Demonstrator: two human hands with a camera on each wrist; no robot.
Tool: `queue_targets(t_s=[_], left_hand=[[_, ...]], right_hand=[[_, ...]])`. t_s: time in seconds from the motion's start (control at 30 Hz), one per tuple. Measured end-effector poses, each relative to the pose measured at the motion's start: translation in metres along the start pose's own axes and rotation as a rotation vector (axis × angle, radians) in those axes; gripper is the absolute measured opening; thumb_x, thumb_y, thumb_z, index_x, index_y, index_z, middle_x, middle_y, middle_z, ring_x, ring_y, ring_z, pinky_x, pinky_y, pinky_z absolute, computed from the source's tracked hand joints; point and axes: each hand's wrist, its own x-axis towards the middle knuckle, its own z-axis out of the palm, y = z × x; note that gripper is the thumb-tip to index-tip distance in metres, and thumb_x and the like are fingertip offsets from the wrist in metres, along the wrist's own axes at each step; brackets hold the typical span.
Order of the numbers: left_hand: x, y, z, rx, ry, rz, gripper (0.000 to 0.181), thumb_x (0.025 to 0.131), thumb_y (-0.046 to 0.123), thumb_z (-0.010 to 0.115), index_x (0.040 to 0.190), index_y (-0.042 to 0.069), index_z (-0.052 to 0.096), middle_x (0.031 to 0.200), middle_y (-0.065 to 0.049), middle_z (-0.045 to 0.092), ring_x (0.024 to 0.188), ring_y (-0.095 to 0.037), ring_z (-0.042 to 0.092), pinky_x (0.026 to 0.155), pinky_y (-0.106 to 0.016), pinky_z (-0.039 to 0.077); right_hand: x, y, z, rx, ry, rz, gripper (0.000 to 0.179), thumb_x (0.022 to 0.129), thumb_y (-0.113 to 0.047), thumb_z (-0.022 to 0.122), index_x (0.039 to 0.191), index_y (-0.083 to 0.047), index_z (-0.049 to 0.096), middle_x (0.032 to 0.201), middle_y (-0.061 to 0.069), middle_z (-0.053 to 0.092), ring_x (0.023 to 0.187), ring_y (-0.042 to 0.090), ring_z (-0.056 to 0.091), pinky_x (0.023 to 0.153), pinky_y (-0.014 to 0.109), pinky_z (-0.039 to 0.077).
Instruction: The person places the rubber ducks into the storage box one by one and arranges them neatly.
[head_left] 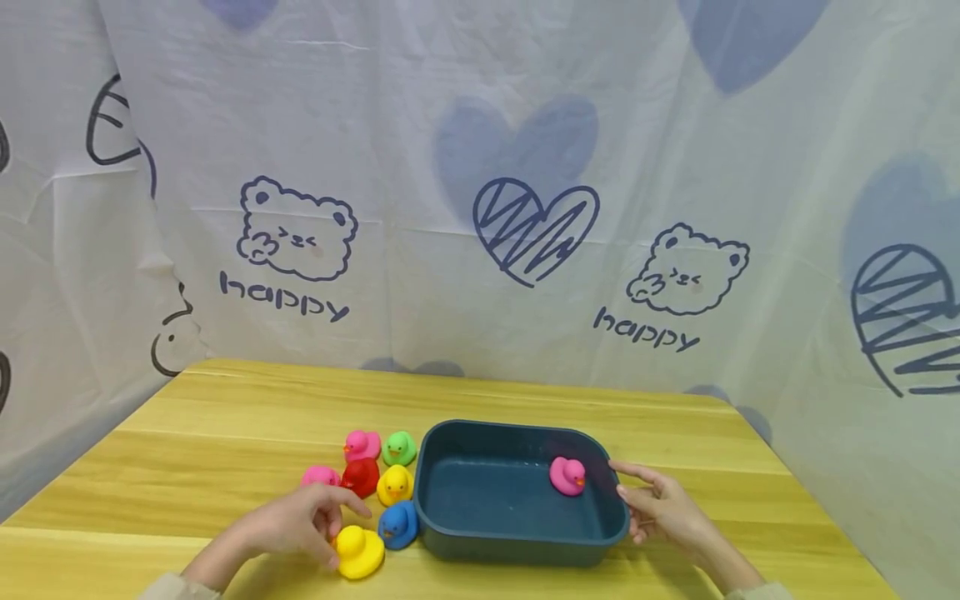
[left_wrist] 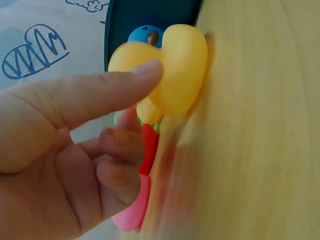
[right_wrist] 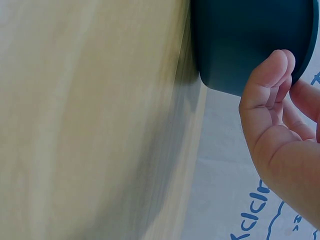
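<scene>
My left hand (head_left: 296,521) is over the near side of a cluster of rubber ducks, thumb beside a yellow rubber duck (head_left: 358,553) and index finger reaching above it. In the left wrist view the thumb overlaps that duck (left_wrist: 185,70); whether it touches is unclear. My right hand (head_left: 667,510) rests its fingertips against the outer right end of a dark teal bin (head_left: 517,546). The right wrist view shows those fingers (right_wrist: 267,90) bent along the bin's outer wall. One pink duck (head_left: 567,476) sits inside the bin, toward its right end.
Left of the bin stand a blue duck (head_left: 398,524), a second yellow duck (head_left: 395,485), a green duck (head_left: 399,448), a red duck (head_left: 362,477) and two pink ones, one partly behind my left hand. A printed cloth (head_left: 420,317) hangs behind the wooden table (head_left: 247,417).
</scene>
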Motion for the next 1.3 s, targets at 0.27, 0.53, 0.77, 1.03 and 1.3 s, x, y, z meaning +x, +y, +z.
queue_targets(t_s=[0.27,0.53,0.77,1.03,1.3], left_hand=[[0.002,-0.009,0.000,-0.102,-0.139,0.110,0.032,0.072,0.001,0.070,0.103,-0.006,0.062,0.063,-0.003,0.046,0.058,-0.005,0.042,0.050,-0.014,0.033],[0.001,-0.008,-0.002,-0.051,-0.102,0.169,0.028,0.072,0.007,0.071,0.098,-0.001,0.065,0.067,-0.015,0.050,0.060,-0.002,0.043,0.051,-0.015,0.035],[0.001,0.005,-0.006,-0.084,-0.070,0.070,0.029,0.073,0.004,0.069,0.100,-0.005,0.062,0.080,-0.004,0.054,0.063,-0.010,0.047,0.054,-0.018,0.039],[0.006,0.013,-0.006,-0.202,-0.176,0.016,0.029,0.073,-0.003,0.067,0.100,-0.010,0.057,0.099,-0.014,0.058,0.077,-0.022,0.053,0.068,-0.025,0.048],[0.009,0.017,-0.005,-0.331,-0.272,0.046,0.033,0.075,-0.006,0.062,0.103,-0.017,0.050,0.100,-0.014,0.059,0.078,-0.014,0.055,0.071,-0.022,0.048]], right_hand=[[-0.002,0.001,0.000,0.017,0.000,0.011,0.058,0.092,-0.016,0.050,0.136,0.009,0.021,0.060,0.001,0.054,0.049,0.007,0.054,0.049,0.021,0.047],[-0.002,0.003,0.000,0.022,-0.003,0.009,0.057,0.093,-0.015,0.049,0.136,0.008,0.020,0.060,0.001,0.054,0.049,0.007,0.054,0.049,0.021,0.047],[-0.004,0.002,0.001,0.017,-0.010,-0.012,0.056,0.093,-0.015,0.048,0.136,0.009,0.019,0.060,0.001,0.054,0.049,0.007,0.054,0.049,0.021,0.047],[-0.001,0.002,0.000,0.001,0.005,0.007,0.059,0.092,-0.016,0.050,0.136,0.009,0.019,0.060,0.001,0.054,0.049,0.008,0.053,0.049,0.021,0.047],[0.000,0.000,0.000,-0.004,0.004,0.000,0.058,0.092,-0.016,0.050,0.136,0.008,0.020,0.059,0.001,0.054,0.049,0.007,0.053,0.049,0.021,0.047]])
